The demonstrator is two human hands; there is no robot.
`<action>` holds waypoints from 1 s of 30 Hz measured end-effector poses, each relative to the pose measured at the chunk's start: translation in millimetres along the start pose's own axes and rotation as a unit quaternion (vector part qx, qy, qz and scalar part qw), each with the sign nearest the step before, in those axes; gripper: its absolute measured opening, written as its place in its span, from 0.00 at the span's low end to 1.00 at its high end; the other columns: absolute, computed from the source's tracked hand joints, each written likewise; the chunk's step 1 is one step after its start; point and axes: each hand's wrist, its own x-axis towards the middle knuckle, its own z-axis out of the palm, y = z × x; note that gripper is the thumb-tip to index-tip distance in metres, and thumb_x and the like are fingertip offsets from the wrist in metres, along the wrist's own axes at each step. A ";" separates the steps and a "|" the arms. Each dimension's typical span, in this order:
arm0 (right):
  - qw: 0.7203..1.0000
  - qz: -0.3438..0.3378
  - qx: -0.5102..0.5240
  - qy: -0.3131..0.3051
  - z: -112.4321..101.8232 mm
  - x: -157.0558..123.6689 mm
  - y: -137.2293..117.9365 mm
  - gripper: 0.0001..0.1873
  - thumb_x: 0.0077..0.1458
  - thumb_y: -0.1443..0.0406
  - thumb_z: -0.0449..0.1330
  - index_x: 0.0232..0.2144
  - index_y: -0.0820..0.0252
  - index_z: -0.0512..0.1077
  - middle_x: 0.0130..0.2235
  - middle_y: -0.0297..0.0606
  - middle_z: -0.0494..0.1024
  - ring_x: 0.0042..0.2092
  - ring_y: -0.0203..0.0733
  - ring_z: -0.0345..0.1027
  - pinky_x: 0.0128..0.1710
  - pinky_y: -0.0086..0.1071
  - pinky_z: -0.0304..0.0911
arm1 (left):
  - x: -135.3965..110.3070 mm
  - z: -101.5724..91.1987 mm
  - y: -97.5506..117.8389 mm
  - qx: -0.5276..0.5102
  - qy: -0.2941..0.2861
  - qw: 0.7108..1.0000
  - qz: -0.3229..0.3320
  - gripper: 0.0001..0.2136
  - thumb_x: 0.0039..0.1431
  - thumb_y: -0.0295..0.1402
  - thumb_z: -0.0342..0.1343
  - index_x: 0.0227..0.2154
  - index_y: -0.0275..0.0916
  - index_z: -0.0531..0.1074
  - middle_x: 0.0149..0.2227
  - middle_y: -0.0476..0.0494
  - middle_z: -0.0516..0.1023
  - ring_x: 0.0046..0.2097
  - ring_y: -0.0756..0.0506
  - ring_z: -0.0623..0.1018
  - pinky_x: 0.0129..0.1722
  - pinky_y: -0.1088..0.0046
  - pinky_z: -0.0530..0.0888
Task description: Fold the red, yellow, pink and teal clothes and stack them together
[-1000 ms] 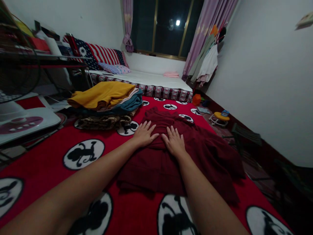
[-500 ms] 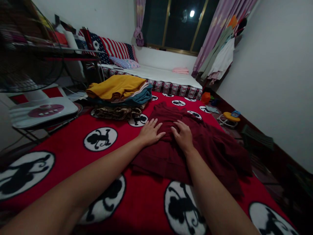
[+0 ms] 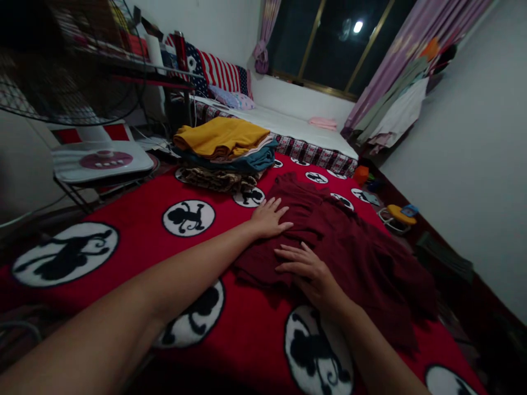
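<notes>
Dark maroon cloth garment (image 3: pixel 349 241) is lying rumpled on a red blanket (image 3: pixel 255 340) printed with black figures in white ovals, spreading beneath the person's hands and well out to their right. The bare left hand (image 3: pixel 269 218) is resting open, palm down, on the garment's left part, fingers spreading. Nearer the camera, the bare right hand (image 3: pixel 315 271) is holding its fingers loosely bent and apart over the near edge, gripping nothing; whether it is touching the fabric, one cannot tell.

Garment (image 3: pixel 354 249) on blanket (image 3: pixel 247 334), clothes stack (image 3: pixel 224 140) left, bed (image 3: pixel 288 120) behind
</notes>
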 end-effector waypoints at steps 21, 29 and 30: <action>0.750 0.399 -0.321 0.419 -101.2 -116.8 53.9 0.21 0.46 0.70 0.53 0.44 0.61 0.72 0.53 0.50 0.72 0.57 0.52 0.65 0.58 0.45 0.57 | -4.6 20.6 17.1 0.008 0.069 0.995 0.069 0.28 0.64 0.53 0.40 0.63 0.50 0.58 0.68 0.43 0.53 0.68 0.35 0.52 0.64 0.50 0.50; 0.747 0.596 -0.046 0.291 -117.9 -174.4 96.4 0.13 0.34 0.57 0.65 0.18 0.62 0.74 0.17 0.36 0.72 0.22 0.39 0.66 0.21 0.29 0.56 | -5.4 23.8 19.4 0.016 0.089 0.993 0.070 0.27 0.64 0.51 0.42 0.62 0.48 0.60 0.67 0.41 0.56 0.67 0.34 0.54 0.63 0.49 0.52; 0.746 0.586 -0.029 0.314 -116.2 -168.3 95.4 0.12 0.33 0.58 0.65 0.14 0.61 0.71 0.15 0.33 0.69 0.19 0.36 0.62 0.19 0.27 0.52 | -5.5 23.9 19.1 0.016 0.091 0.993 0.071 0.27 0.64 0.51 0.42 0.62 0.48 0.61 0.67 0.41 0.56 0.67 0.34 0.54 0.63 0.49 0.52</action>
